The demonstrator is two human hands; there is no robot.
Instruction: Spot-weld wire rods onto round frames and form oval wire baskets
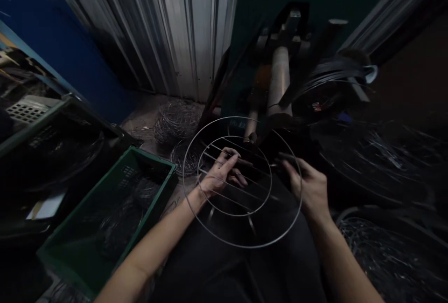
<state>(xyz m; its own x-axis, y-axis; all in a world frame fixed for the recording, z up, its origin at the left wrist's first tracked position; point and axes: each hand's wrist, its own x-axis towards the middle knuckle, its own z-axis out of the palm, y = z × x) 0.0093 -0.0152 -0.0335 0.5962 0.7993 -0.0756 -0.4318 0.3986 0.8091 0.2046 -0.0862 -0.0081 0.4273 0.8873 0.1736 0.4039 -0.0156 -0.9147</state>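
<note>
A round wire frame (241, 244) with two concentric rings and several straight cross wires lies over my dark lap. My left hand (220, 172) reaches through its inner ring, fingers curled around the cross wires. At the frame's right rim my right hand (308, 186) is closed, thumb and fingers pinched on the outer ring.
A green plastic crate (105, 200) holding wire parts stands at the left. Wire bundles (177, 121) lie on the floor by a corrugated metal wall (182, 28). A dark machine with a roller (280, 77) stands ahead. Heaps of wire rings (385, 163) fill the right side.
</note>
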